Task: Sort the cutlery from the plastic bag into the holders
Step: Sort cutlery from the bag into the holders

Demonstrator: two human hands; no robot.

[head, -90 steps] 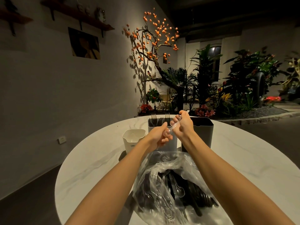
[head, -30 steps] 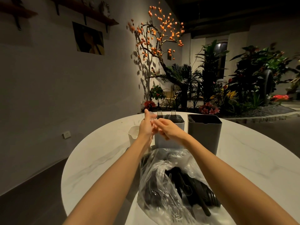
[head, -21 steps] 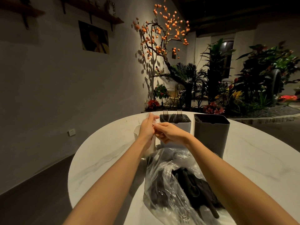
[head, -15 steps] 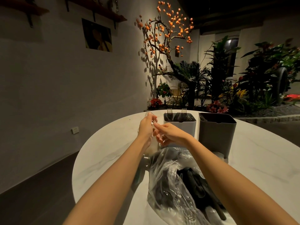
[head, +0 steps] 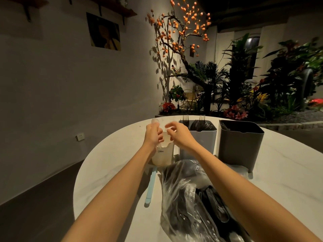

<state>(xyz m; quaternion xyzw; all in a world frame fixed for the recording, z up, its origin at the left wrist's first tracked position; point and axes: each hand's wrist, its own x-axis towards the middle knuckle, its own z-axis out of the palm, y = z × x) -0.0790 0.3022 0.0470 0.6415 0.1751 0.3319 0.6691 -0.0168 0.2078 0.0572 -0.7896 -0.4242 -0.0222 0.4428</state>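
My left hand [head: 152, 134] grips a clear plastic spoon [head: 155, 121] whose bowl sticks up above the fingers, right over the small white holder [head: 162, 155]. My right hand [head: 180, 136] hovers beside it over the same holder with thumb and forefinger drawn together. Whether they pinch something clear is hard to see. The light grey holder [head: 201, 139] contains black forks [head: 185, 118]. A dark grey holder [head: 240, 145] stands to its right. The clear plastic bag [head: 185, 186] of black cutlery lies between my forearms.
A light blue utensil [head: 150, 188] lies on the white round table [head: 108, 159] left of the bag. The table edge curves close on the left, with dark floor below. Plants and an orange-fruited tree [head: 180, 32] stand behind the table.
Both hands moved left from the light grey holder to the white holder with the clear spoon. My right hand has since come off my left, and the camera view shifted left.
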